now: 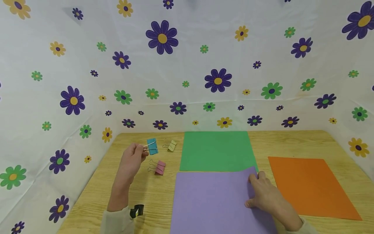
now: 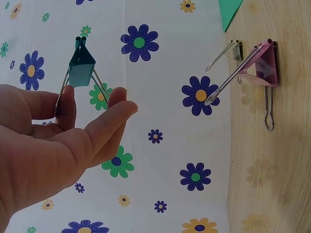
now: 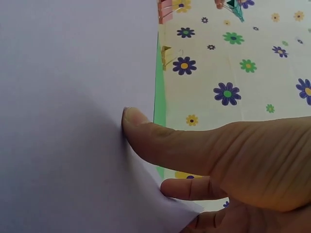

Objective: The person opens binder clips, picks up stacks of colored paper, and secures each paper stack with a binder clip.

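Just above the table at the left, my left hand (image 1: 132,161) pinches a blue binder clip (image 1: 152,147) by its wire handles. The left wrist view shows the clip (image 2: 81,68) pointing up, its handles spread between thumb and fingers and its jaws together. My right hand (image 1: 267,196) grips the right edge of a purple sheet of paper (image 1: 210,201) near its far corner, which curls up. In the right wrist view the thumb lies on the sheet (image 3: 73,97) and the fingertips are at its edge, partly hidden.
A pink binder clip (image 1: 160,168) and a pale yellow binder clip (image 1: 172,146) stand on the wooden table (image 1: 155,201). Beyond the purple sheet lies a green sheet (image 1: 217,151); an orange sheet (image 1: 312,187) lies to the right. Flower-printed cloth (image 1: 193,65) encloses the back and sides.
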Demonstrator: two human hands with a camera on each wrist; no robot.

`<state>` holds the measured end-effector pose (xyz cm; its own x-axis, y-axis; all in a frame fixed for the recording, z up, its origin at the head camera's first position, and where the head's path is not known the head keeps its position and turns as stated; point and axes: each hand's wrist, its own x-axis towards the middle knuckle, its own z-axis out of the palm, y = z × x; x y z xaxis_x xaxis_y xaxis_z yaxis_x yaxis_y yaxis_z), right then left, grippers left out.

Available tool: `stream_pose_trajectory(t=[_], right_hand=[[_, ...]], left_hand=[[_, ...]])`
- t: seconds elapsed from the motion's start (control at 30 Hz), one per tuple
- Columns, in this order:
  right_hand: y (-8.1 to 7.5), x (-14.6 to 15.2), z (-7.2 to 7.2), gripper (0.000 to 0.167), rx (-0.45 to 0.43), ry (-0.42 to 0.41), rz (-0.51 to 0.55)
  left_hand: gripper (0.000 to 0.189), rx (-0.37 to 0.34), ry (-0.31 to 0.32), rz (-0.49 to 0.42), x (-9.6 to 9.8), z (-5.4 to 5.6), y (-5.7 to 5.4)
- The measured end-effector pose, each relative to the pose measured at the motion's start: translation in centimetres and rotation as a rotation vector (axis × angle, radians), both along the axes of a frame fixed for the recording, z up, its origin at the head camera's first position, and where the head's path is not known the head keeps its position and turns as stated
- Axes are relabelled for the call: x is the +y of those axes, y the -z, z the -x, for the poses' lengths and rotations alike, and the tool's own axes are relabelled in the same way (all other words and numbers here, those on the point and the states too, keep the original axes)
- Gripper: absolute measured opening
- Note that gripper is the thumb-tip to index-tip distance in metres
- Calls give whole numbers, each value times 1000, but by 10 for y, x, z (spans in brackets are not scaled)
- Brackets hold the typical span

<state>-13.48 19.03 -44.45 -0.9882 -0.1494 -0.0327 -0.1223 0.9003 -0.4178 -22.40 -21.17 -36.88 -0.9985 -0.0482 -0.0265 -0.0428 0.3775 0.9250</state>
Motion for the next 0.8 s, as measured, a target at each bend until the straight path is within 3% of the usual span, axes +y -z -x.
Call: stream_pose_trajectory(t=[0.23, 0.43, 0.63, 0.8], right_hand=[[-3, 6, 5, 49, -40, 5, 118], [-6, 15, 8, 33, -19, -55, 194], [-7, 25, 12, 30, -51, -110, 253], [-5, 30, 14, 43, -86, -124, 330]], left_hand=[[36, 6, 4, -16, -1, 0, 1], [36, 10, -1, -26, 0, 0, 1], [29, -18, -14, -74, 1, 2, 2], [47, -42, 11, -99, 0, 0, 2]])
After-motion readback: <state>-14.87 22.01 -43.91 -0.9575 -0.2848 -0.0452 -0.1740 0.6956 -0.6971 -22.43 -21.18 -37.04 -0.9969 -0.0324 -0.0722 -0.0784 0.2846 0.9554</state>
